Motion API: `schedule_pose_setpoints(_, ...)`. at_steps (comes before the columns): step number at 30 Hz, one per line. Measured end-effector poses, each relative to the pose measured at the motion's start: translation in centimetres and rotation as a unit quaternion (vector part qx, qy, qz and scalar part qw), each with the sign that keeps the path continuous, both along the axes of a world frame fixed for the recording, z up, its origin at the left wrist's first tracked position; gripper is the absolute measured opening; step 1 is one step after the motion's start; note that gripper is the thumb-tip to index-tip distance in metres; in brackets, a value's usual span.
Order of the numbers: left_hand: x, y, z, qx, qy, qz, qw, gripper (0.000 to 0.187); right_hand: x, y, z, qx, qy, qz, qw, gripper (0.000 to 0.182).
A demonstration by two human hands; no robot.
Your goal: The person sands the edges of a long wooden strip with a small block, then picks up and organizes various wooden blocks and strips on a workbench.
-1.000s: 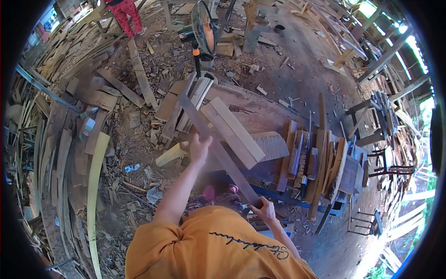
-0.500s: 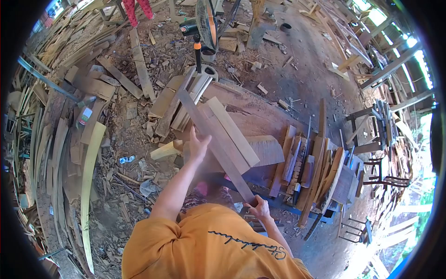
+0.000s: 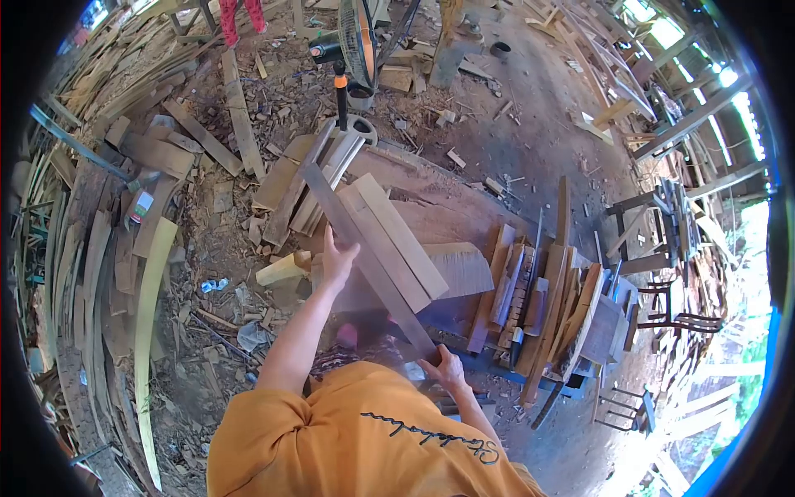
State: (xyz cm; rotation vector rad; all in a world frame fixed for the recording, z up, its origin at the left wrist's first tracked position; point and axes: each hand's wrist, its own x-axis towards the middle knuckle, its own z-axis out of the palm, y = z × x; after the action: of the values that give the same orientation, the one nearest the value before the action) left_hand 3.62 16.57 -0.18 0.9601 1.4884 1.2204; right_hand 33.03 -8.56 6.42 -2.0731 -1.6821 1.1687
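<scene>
A long, narrow dark wooden board (image 3: 370, 263) runs diagonally in front of me, its lower end close to my body. My left hand (image 3: 338, 263) grips its left edge near the middle, with the thumb stretched out against the wood. Around the board's near end my right hand (image 3: 450, 372) is closed. Right alongside the long board lie shorter, paler wooden pieces (image 3: 397, 236), resting on a work surface. A wide plank with a rounded end (image 3: 460, 269) sticks out to the right beneath them.
A standing fan (image 3: 356, 50) stands ahead by several stacked boards (image 3: 331, 178). Tools and wood strips (image 3: 530, 306) crowd the bench's right side. Long planks (image 3: 153, 331) line the left, and wood scraps cover the ground. Another person's pink-clad legs (image 3: 240, 18) show far off.
The whole view has shifted slightly, so everything sits a little further left. Both hands keep their hold on the long board, which has hardly moved relative to the pieces beside it.
</scene>
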Motion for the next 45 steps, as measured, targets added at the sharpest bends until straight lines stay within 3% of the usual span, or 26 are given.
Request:
schedule_pose_setpoints(3,0.0,0.0,0.2,0.000,0.053,-0.005,0.999,0.095,-0.4,0.3,1.0,0.006,-0.011,0.011,1.000,0.062)
schedule_pose_setpoints(6,0.2,-0.4,4.6,-0.075,-0.034,-0.019,0.996,0.095,-0.5,0.9,1.9,-0.003,-0.012,0.003,1.000,0.066)
schedule_pose_setpoints(8,0.4,-0.3,5.5,-0.106,-0.054,-0.012,0.993,0.095,-0.6,1.6,3.1,0.142,-0.054,-0.001,0.988,0.057)
schedule_pose_setpoints(10,-0.1,-0.1,4.0,-0.119,-0.024,-0.007,0.993,0.094,-0.4,3.1,4.4,0.156,-0.032,-0.035,0.987,0.050)
schedule_pose_setpoints(12,-1.5,0.4,-0.5,-0.059,0.083,-0.026,0.994,0.096,0.0,5.4,5.3,0.167,-0.008,-0.070,0.983,0.043)
schedule_pose_setpoints(14,-0.9,0.1,3.0,-0.099,0.038,-0.032,0.994,0.096,0.4,8.2,5.5,0.289,-0.013,-0.078,0.954,0.034)
schedule_pose_setpoints(15,-0.4,0.0,4.9,-0.138,-0.017,-0.029,0.990,0.096,0.5,9.8,5.5,0.286,-0.007,-0.082,0.955,0.028)
schedule_pose_setpoints(18,0.2,-0.2,6.4,-0.156,-0.049,-0.015,0.986,0.097,0.0,15.6,5.2,0.322,0.008,-0.072,0.944,0.030)
schedule_pose_setpoints(21,0.5,-0.3,7.5,-0.208,-0.011,-0.007,0.978,0.096,-1.8,22.4,4.1,0.361,-0.014,-0.043,0.931,0.037)
schedule_pose_setpoints(25,0.0,-0.5,6.1,-0.160,0.096,-0.037,0.982,0.093,-5.6,30.2,2.9,0.311,0.038,-0.015,0.950,0.042)
schedule_pose_setpoints(27,-1.4,-0.7,2.8,-0.116,0.121,-0.049,0.985,0.097,-7.4,33.1,2.4,0.270,0.050,0.002,0.961,0.043)
schedule_pose_setpoints(29,-0.9,-1.2,3.2,-0.070,0.102,-0.063,0.990,0.103,-8.8,34.6,1.9,0.122,0.170,0.012,0.978,0.045)
schedule_pose_setpoints(33,-0.9,-1.7,2.5,-0.053,0.086,-0.055,0.993,0.103,-10.3,35.2,2.2,0.096,0.171,0.024,0.980,0.046)
schedule_pose_setpoints(35,-0.8,-1.8,2.1,-0.036,0.206,-0.069,0.976,0.102,-10.5,34.9,2.5,0.115,0.183,-0.016,0.976,0.043)
schedule_pose_setpoints(38,-0.3,-1.7,3.4,0.004,0.222,-0.067,0.973,0.100,-10.2,34.7,1.1,0.165,0.176,-0.027,0.970,0.041)
schedule_pose_setpoints(45,0.1,-1.8,4.6,-0.047,0.145,-0.060,0.986,0.096,-10.2,34.8,1.5,0.140,0.160,-0.023,0.977,0.041)
